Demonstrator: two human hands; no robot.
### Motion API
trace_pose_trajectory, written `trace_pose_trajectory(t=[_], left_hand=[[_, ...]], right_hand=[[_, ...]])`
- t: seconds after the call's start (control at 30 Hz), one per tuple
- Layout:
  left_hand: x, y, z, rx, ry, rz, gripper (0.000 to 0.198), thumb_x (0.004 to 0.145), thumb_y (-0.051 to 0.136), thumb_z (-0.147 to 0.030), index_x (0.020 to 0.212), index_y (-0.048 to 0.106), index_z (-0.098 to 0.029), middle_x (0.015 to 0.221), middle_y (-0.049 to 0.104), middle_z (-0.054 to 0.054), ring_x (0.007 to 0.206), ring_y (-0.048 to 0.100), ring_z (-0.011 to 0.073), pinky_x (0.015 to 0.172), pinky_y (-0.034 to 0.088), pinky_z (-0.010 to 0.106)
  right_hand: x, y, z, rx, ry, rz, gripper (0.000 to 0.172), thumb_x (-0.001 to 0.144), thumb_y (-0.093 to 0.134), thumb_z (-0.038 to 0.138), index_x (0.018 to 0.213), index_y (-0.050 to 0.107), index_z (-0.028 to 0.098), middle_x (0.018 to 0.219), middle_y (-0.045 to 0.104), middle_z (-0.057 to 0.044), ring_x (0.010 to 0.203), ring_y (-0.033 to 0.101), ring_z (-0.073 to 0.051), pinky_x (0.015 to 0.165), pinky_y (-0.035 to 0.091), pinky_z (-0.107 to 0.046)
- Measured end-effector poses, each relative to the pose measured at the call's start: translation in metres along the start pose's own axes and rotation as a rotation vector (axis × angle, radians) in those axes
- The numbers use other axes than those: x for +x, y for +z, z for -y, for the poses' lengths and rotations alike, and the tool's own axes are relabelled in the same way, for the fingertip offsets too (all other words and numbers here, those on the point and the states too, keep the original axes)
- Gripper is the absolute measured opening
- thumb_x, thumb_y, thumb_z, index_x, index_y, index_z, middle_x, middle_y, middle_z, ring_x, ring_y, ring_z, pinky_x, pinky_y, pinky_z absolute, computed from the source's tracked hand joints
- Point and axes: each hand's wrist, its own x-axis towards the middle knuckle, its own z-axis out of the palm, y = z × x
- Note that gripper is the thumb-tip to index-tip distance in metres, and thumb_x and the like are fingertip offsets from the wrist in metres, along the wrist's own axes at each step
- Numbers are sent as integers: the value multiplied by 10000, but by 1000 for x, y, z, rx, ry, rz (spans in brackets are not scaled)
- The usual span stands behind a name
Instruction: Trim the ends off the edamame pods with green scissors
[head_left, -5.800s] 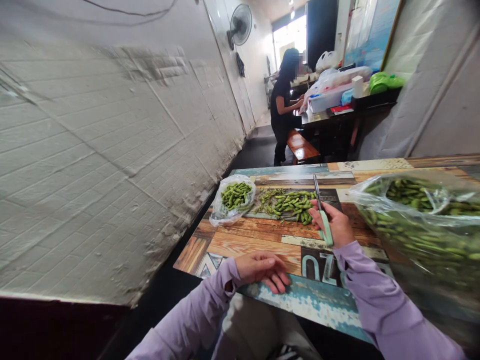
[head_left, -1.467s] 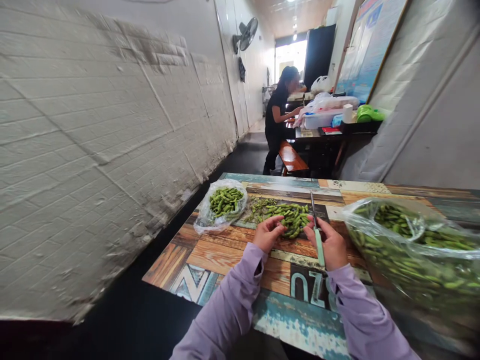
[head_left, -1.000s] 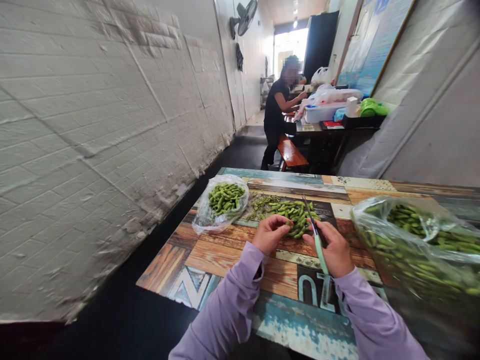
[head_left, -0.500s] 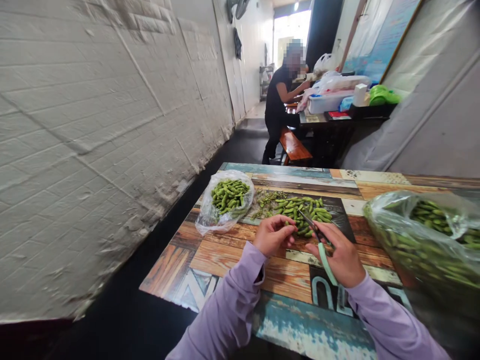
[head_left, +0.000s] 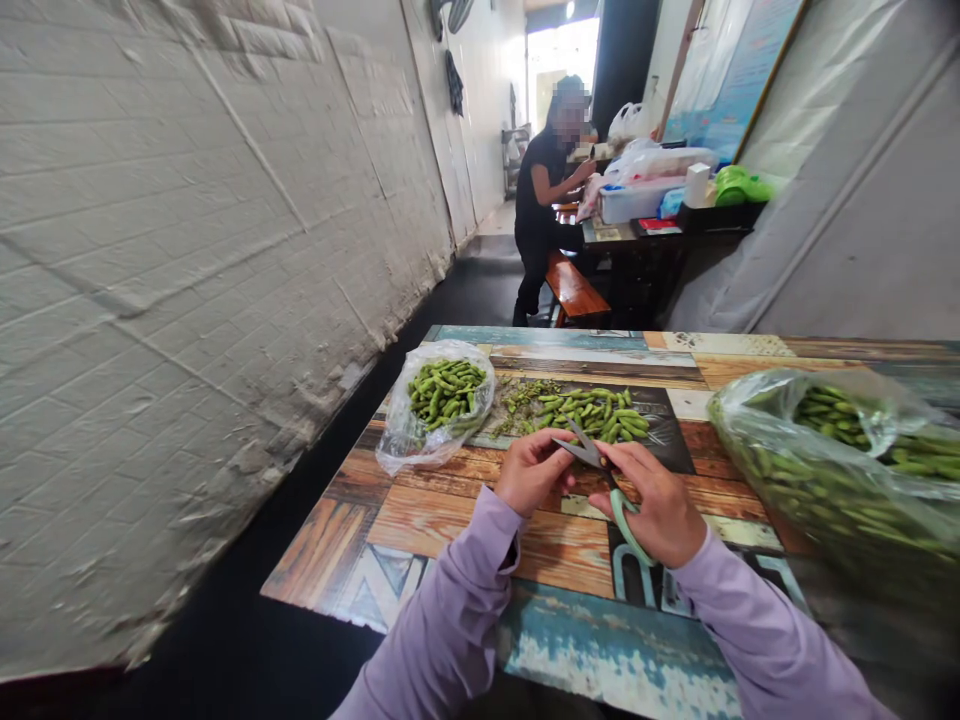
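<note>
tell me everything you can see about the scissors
The pale green-handled scissors with grey, metal-looking blades are held in the bare right hand, whose fingers hide part of the handles. The slim, pointed blades are spread in a narrow V, with their tips toward the bare left hand. They slant over the multicoloured wood-patterned table, handles nearer the wearer. Whether a blade touches the left fingers or anything in them cannot be told.

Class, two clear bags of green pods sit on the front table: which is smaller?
The left bag, beside the plant scraps; the right bag is much bulkier and reaches the picture's edge.
</note>
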Motion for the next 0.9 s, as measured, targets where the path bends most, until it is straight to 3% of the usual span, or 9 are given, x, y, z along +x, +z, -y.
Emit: trace_pose_trajectory(t=[0.23, 0.43, 0.7, 0.9], left_hand=[[-1, 5, -3, 104, 58, 37, 440, 648, 709, -496, 860, 657, -113, 691, 648, 36, 413, 496, 60, 371, 389, 173], [-3, 6, -5, 194, 83, 53, 380, 684, 685, -470, 851, 697, -128, 751, 674, 50, 453, 498, 65, 412, 407, 182], [-2, 2, -5, 279, 168, 50, 265, 732, 657, -392, 828, 717, -152, 826, 704, 69, 741, 626, 174, 621, 497, 249], [-2, 3, -5, 274, 187, 49, 266, 726, 664, -392, 813, 711, -145, 825, 702, 64, 778, 626, 182, 727, 497, 284]], right_hand=[[3, -4, 3, 36, -9, 2, 542, 773, 607, 276, 1296, 472, 232, 1107, 594, -100, 1001, 586, -250, 852, 509, -399], [3, -5, 3, 84, -27, 4, 561, 762, 615, 255, 1303, 468, 251, 1101, 590, -87, 983, 591, -242, 831, 517, -383], [1, -4, 0, 112, -31, 21, 548, 764, 624, 246, 1292, 478, 245, 1091, 569, -93, 982, 579, -243, 836, 507, -388], [2, -5, -3, 119, -50, 47, 524, 790, 617, 287, 1294, 480, 240, 1087, 577, -93, 986, 575, -236, 838, 499, -375]])
